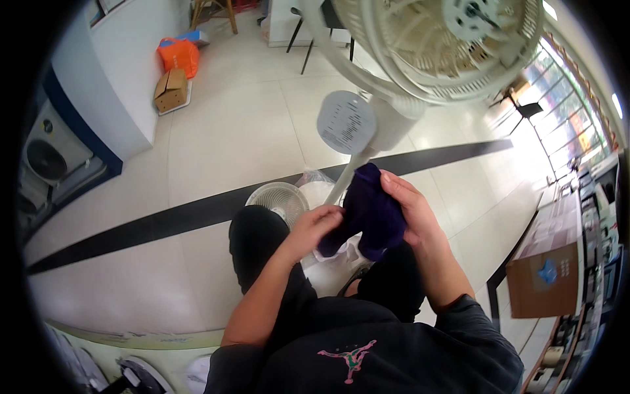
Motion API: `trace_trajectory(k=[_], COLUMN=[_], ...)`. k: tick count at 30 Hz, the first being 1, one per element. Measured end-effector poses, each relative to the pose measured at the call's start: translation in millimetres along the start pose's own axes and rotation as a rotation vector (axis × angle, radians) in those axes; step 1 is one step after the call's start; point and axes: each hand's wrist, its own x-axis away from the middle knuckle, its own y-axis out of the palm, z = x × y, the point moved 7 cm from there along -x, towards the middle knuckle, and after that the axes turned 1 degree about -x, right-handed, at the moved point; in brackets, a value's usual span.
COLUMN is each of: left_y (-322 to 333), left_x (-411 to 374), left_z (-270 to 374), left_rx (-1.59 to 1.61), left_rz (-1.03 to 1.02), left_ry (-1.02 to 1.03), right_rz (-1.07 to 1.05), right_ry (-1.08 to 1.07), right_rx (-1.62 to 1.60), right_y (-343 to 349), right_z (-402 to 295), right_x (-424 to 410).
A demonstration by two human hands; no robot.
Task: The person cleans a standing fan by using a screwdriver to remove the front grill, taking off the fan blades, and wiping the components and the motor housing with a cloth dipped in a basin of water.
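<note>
Between my hands hangs a dark purple cloth [376, 214], bunched and draped above my knees. My left hand [320, 221] pinches its left edge with thumb and fingers. My right hand [408, 202] grips the cloth along its right side. Just beyond the cloth rises the white pole [342, 182] of a standing fan, partly covered by the fabric. Its round grey control housing [347, 122] bears writing. Above it is the open fan head [443, 54], with the rear grille and bare motor shaft showing and no blade on it.
A round fan grille [278, 199] lies on the floor by my left knee, near clear plastic wrapping [315, 177]. An orange bag [179, 56] and a small cardboard box [171, 91] stand by the wall. At right, a larger carton [544, 280] stands beside crowded shelves.
</note>
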Motion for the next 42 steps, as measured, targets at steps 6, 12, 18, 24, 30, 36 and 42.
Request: trace_trajectory(k=[6,12,18,24,30,36,42], left_y=[46.2,60.0,64.7,32.4,38.3,49.7,12.3], left_x=[19.7,22.0,7.6,0.9,-7.0,2.5,-9.1], left_z=[26.0,-1.4,21.5,65.6,134.5,148.1,197.8], left_rx=[-0.633,0.364,0.249,-0.732,-1.094,-1.816,-0.568], left_rz=[0.209,0.235,0.405,0.379,0.173,-0.445,-0.218], left_ry=[-0.107,-0.187,0.005,-0.201,-0.275,0.019,-0.322], right_rz=[-0.278,-0.347,-0.083,0.359,0.258,-0.27,-0.55], right_ry=[0.064,-0.003,-0.189,-0.461,-0.233,-0.381,0.025], right_rx=[-0.003,-0.043,0.34,1.228,0.845,1.122,-0.285], right_y=[11.5,-7.4,-40.9,-89.1,-125.8,-94.4,-93.5], right_z=[13.3,24.6,40.5,19.3,18.5,-2.6,-39.4], right_x=[26.4,34.1,28.8,37.9,35.8,35.4,34.6])
